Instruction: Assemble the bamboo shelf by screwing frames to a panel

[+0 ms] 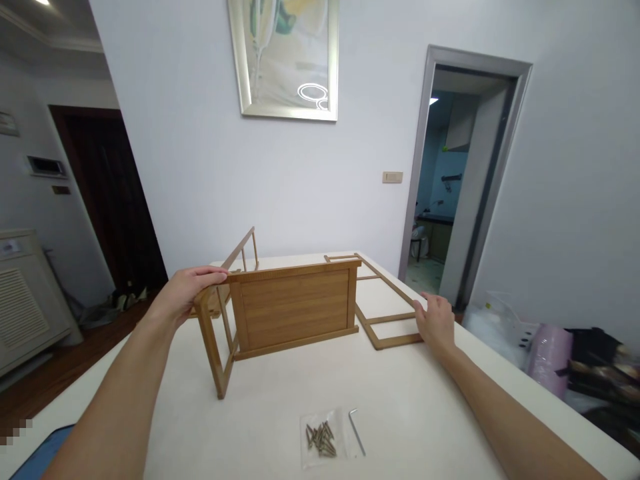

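My left hand (193, 291) is closed over the top corner where a wooden side frame (213, 353) meets a wooden shelf panel (295, 308). The panel stands on its long edge, and the side frame rises at its left end. My right hand (436, 323) rests on the outer rail of a second wooden frame (393, 342) lying flat on the table; its thumb is up against the rail and I cannot make out a full grip. In front of the panel lie a clear plastic bag of screws (321, 440) and an L-shaped hex key (357, 432).
The white table (240, 427) stretches back to the wall, where a framed picture (290, 60) hangs. Beyond the table's right edge, a purple roll (547, 360) and other bagged items are piled. A blue object (43, 457) shows at the lower left. A doorway stands at the right.
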Motion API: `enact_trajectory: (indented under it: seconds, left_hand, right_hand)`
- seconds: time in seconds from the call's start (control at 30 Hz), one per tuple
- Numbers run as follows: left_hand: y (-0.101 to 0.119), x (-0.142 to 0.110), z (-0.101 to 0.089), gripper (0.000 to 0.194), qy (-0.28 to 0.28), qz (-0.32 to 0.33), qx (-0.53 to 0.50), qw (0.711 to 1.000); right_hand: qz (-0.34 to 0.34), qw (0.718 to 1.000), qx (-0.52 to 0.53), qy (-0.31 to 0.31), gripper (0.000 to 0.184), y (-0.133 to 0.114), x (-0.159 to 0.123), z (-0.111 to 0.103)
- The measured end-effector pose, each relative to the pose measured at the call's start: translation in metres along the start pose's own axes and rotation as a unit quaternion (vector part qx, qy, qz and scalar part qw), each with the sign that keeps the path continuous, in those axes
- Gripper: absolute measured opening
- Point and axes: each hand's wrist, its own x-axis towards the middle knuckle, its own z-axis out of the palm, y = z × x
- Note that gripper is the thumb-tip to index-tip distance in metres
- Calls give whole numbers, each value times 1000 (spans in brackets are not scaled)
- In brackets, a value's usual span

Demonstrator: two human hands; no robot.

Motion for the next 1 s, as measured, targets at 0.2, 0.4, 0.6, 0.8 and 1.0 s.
enact_trajectory:
  seconds: [0.2,0.4,0.6,0.8,1.0]
  left_hand:
    - [0,0,0,41,-1,-3,-11,1000]
    - [0,-2,1,44,-4,8,-12,1000]
    - [1,-4,3,43,2,14,-12,1000]
    - [0,-3,2,42,-2,15,-15,1000]
    - [-1,-1,2,45,-8,5,-14,1000]
  right_hand:
    - [49,995,-72,-49,47,-13,-4,-4]
    - [138,977,-113,-118,50,-4,-8,-5]
    - [163,964,-129,-163,54,1,-3,-8]
    - [198,945,-127,-227,50,15,4,-19]
    - [202,941,-117,-244,43,20,7,-23]
